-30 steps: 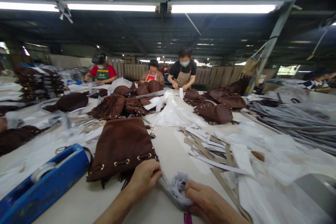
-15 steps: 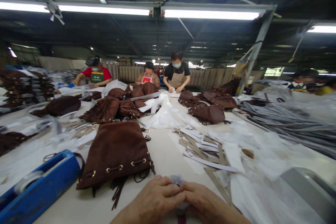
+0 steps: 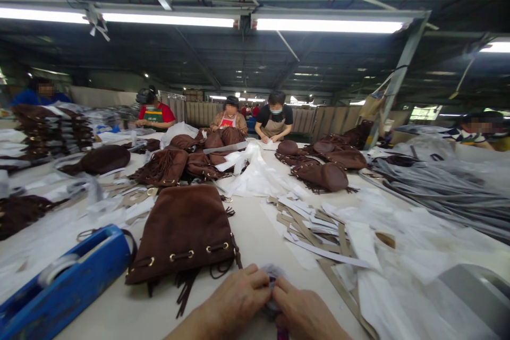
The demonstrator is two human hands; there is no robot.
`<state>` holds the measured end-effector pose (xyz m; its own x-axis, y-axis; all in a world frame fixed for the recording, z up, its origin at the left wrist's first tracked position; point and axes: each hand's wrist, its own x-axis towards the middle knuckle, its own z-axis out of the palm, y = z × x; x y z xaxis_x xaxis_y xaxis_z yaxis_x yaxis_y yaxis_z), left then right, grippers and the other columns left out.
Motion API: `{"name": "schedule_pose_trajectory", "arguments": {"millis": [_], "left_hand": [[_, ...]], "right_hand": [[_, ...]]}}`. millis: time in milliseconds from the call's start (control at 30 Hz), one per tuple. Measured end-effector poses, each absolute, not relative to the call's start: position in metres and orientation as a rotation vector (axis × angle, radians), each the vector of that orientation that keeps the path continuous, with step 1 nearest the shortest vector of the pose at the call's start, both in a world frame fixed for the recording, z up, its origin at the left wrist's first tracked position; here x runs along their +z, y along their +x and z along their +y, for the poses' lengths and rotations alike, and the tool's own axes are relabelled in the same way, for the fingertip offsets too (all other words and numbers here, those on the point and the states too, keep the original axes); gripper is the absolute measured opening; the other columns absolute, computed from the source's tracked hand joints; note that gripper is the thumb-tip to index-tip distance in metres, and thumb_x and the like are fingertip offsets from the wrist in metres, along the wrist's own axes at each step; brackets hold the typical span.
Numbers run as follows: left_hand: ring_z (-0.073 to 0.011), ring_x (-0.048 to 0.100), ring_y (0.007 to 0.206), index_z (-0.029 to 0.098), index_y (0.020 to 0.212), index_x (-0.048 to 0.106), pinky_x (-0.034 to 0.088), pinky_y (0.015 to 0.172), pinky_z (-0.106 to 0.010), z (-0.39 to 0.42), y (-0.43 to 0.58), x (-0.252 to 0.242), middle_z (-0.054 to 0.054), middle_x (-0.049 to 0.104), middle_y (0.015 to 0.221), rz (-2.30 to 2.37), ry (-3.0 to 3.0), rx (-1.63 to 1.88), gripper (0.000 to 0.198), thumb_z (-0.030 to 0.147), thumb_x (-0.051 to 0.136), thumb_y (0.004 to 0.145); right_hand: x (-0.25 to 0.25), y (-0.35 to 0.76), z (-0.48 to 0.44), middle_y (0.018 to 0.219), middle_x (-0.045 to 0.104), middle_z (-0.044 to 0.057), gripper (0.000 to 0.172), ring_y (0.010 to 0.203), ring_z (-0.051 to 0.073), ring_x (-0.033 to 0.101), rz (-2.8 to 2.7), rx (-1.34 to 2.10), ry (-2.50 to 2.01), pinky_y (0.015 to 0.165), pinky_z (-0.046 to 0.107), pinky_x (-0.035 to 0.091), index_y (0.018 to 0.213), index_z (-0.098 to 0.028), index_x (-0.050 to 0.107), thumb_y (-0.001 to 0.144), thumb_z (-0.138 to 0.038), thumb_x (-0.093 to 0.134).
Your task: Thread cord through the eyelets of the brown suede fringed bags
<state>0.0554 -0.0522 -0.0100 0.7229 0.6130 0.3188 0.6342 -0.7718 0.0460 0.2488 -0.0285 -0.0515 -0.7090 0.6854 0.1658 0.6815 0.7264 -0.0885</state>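
At the near edge of the table, my left hand (image 3: 244, 293) and my right hand (image 3: 299, 305) meet over a small bundle in greyish, see-through wrapping (image 3: 274, 272). Fingers of both hands are closed on it from either side, and they hide most of it. Something dark shows inside the wrapping, and a purplish strip (image 3: 282, 332) hangs below it; I cannot make out what is wrapped. Just beyond my left hand lies a dark brown drawstring bag (image 3: 185, 228) with gold eyelets and fringe tassels.
A blue tape dispenser (image 3: 75, 281) stands at the near left. To the right are paper and card strips (image 3: 314, 223), crumpled white wrapping (image 3: 382, 287) and a grey dispenser-like object (image 3: 474, 297). More brown bags (image 3: 326, 175) lie farther back. Several co-workers (image 3: 274, 117) work across the table.
The view has shifted, so the scene sits slightly farther right. My fingers have moved a little apart on top of the bundle, showing more of it. The co-worker in red has drawn an arm in.
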Motion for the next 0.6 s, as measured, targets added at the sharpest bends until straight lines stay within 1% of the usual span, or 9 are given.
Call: {"name": "schedule_pose_trajectory", "arguments": {"millis": [100,167,267,333,400,467,533,567,600], "left_hand": [[-0.0165,0.050,0.094,0.021,0.088,0.058,0.038,0.087,-0.028,-0.052,0.052,-0.008,0.001,0.063,0.095,-1.073,-2.879,-0.511,0.004,0.023,0.056,0.091],[-0.0181,0.048,0.101,0.022,0.092,0.057,0.033,0.097,-0.033,-0.050,0.049,-0.006,0.001,0.064,0.095,-1.137,-2.901,-0.519,0.005,0.026,0.056,0.092],[-0.0201,0.046,0.105,0.022,0.096,0.056,0.023,0.106,-0.041,-0.045,0.045,-0.004,0.000,0.064,0.096,-1.220,-2.939,-0.551,0.006,0.022,0.056,0.090],[-0.0208,0.046,0.107,0.023,0.099,0.055,0.016,0.109,-0.045,-0.040,0.044,-0.004,-0.001,0.064,0.100,-1.272,-2.949,-0.625,0.013,0.016,0.054,0.089],[-0.0209,0.045,0.109,0.023,0.102,0.055,0.012,0.111,-0.047,-0.035,0.044,-0.004,-0.001,0.063,0.102,-1.328,-2.943,-0.718,0.020,0.011,0.052,0.086],[-0.0210,0.046,0.109,0.023,0.099,0.056,0.010,0.112,-0.047,-0.030,0.043,-0.006,-0.001,0.063,0.100,-1.374,-2.901,-0.841,0.023,0.008,0.050,0.083],[-0.0215,0.047,0.106,0.022,0.095,0.056,0.011,0.111,-0.048,-0.027,0.041,-0.008,-0.002,0.063,0.095,-1.413,-2.836,-0.996,0.023,0.006,0.047,0.081],[-0.0221,0.048,0.104,0.021,0.093,0.056,0.015,0.110,-0.048,-0.025,0.039,-0.008,-0.002,0.063,0.094,-1.454,-2.794,-1.102,0.022,0.007,0.046,0.080],[-0.0227,0.049,0.102,0.021,0.091,0.056,0.021,0.108,-0.047,-0.024,0.037,-0.007,-0.004,0.061,0.094,-1.521,-2.746,-1.234,0.019,0.010,0.046,0.080]], "right_hand": [[-0.023,0.249,-0.023,0.096,0.069,0.002,0.019,0.078,0.021,0.067,-2.890,0.013,-0.994,0.061,0.025,0.044,0.094,-0.021,0.062,0.077,-0.015,0.059],[0.001,0.251,-0.019,0.097,0.068,0.002,0.017,0.083,0.021,0.066,-2.958,0.062,-0.934,0.064,0.026,0.044,0.096,-0.022,0.062,0.081,-0.017,0.057],[0.034,0.249,-0.012,0.101,0.067,0.001,0.018,0.088,0.019,0.064,-2.996,0.149,-0.907,0.068,0.025,0.043,0.095,-0.023,0.063,0.082,-0.016,0.054],[0.049,0.244,-0.006,0.103,0.067,0.001,0.017,0.089,0.019,0.064,-2.991,0.157,-0.924,0.070,0.024,0.043,0.094,-0.024,0.064,0.082,-0.017,0.054],[0.059,0.238,0.000,0.102,0.067,0.002,0.015,0.086,0.019,0.064,-2.995,0.127,-0.964,0.069,0.025,0.043,0.091,-0.023,0.065,0.081,-0.018,0.055],[0.065,0.232,0.005,0.100,0.067,0.003,0.015,0.086,0.019,0.064,-2.986,0.118,-0.972,0.070,0.026,0.043,0.090,-0.023,0.064,0.080,-0.017,0.055],[0.068,0.227,0.007,0.105,0.066,0.004,0.020,0.091,0.020,0.063,-2.909,0.160,-0.931,0.075,0.027,0.044,0.094,-0.023,0.064,0.079,-0.014,0.054],[0.068,0.226,0.007,0.111,0.064,0.005,0.024,0.094,0.020,0.062,-2.816,0.189,-0.919,0.079,0.029,0.044,0.098,-0.023,0.063,0.079,-0.014,0.052],[0.067,0.225,0.007,0.116,0.062,0.007,0.028,0.095,0.020,0.061,-2.679,0.217,-0.926,0.082,0.031,0.044,0.104,-0.023,0.062,0.080,-0.014,0.050]]}}
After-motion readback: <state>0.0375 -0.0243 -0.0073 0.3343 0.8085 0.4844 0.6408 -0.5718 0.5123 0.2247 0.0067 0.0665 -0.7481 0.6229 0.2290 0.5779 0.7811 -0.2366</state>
